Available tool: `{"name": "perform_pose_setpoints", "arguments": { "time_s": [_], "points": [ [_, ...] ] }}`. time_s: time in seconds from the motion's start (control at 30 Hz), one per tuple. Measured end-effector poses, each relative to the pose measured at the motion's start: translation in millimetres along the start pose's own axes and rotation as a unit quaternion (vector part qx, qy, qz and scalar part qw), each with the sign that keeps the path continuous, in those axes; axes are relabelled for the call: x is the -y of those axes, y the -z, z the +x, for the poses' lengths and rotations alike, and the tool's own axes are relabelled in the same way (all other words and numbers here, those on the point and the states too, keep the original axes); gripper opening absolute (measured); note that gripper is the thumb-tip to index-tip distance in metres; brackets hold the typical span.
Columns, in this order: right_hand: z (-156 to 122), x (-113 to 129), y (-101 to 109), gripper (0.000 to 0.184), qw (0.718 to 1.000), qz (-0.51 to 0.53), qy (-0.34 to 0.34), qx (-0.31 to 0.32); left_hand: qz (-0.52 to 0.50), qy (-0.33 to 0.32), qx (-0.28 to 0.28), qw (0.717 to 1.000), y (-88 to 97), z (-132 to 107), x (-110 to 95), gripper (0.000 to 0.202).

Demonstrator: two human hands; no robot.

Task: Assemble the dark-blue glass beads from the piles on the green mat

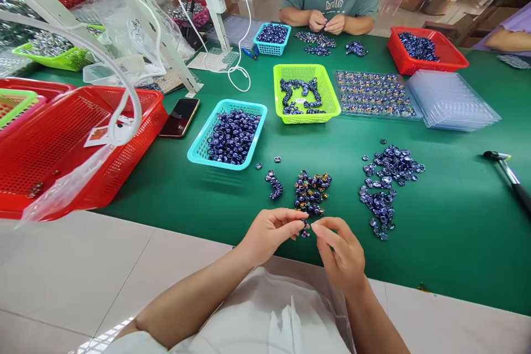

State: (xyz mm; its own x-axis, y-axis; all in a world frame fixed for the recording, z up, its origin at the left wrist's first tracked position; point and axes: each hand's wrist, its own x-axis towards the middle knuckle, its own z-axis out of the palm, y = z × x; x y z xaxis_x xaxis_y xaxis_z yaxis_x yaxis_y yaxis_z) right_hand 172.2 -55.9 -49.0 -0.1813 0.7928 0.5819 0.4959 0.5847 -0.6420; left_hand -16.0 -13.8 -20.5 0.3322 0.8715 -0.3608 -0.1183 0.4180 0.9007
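My left hand (271,230) and my right hand (340,249) meet over the near edge of the green table (456,243), fingers pinched together on small dark blue glossy pieces (306,228). Just beyond my fingertips lies a heap of blue pieces with coloured spots (311,191). A short row of blue pieces (274,185) sits to its left. A wider scatter of loose blue pieces (385,182) spreads to the right.
A turquoise basket (199,149) of blue pieces, a lime basket (329,102), a filled clear tray (375,94) and stacked clear trays (454,102) lie further back. Red baskets (62,144) stand left, beside a phone (180,117). A person sits opposite; a dark tool (508,174) lies right.
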Motion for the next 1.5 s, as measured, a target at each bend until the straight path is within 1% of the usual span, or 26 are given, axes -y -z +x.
{"name": "perform_pose_setpoints", "arguments": {
  "time_s": [0.07,0.17,0.27,0.33,0.43,0.5,0.57,0.73,1.0,1.3,1.5],
  "points": [
    [3.2,-0.8,4.0,0.053,0.999,-0.03,0.036,0.022,-0.014,0.014,0.004,1.0,1.7,2.1,-0.2,0.022],
    [8.4,-0.5,8.2,0.047,0.992,-0.067,0.097,0.045,-0.038,0.035,0.019,0.998,4.5,5.2,3.1,0.024],
    [8.4,-1.1,7.6,0.043,0.99,-0.055,0.119,0.046,-0.052,0.041,0.03,0.997,5.8,6.6,6.6,0.026],
    [5.5,-1.6,4.8,0.045,0.993,-0.028,0.104,0.043,-0.056,0.035,0.03,0.997,5.2,5.9,7.1,0.027],
    [1.2,-0.5,-0.3,0.048,0.999,0.01,0.043,0.02,-0.062,0.022,0.027,0.997,2.6,3.2,5.6,0.029],
    [0.3,1.3,-2.7,0.046,1.0,0.026,0.002,0.005,-0.056,0.012,0.022,0.998,0.5,1.0,4.8,0.027],
    [0.7,3.1,-3.7,0.044,0.999,0.036,-0.019,0.002,-0.047,0.002,0.019,0.999,-1.0,-1.1,4.9,0.023],
    [1.9,5.0,-2.9,0.04,0.999,0.029,-0.022,0.008,-0.035,-0.018,0.019,0.999,-0.8,-4.6,8.2,0.019],
    [3.0,6.1,-4.4,0.037,0.999,0.018,-0.03,0.009,0.028,-0.083,0.02,0.996,2.8,-4.7,12.8,0.017],
    [0.9,4.7,-5.0,0.036,0.999,0.025,-0.044,0.005,0.057,-0.083,0.002,0.995,1.7,-4.6,7.5,0.023],
    [1.2,6.4,-6.5,0.036,0.998,0.028,-0.057,-0.005,0.053,-0.083,0.012,0.995,4.2,-4.5,13.8,0.021]
  ]
}}
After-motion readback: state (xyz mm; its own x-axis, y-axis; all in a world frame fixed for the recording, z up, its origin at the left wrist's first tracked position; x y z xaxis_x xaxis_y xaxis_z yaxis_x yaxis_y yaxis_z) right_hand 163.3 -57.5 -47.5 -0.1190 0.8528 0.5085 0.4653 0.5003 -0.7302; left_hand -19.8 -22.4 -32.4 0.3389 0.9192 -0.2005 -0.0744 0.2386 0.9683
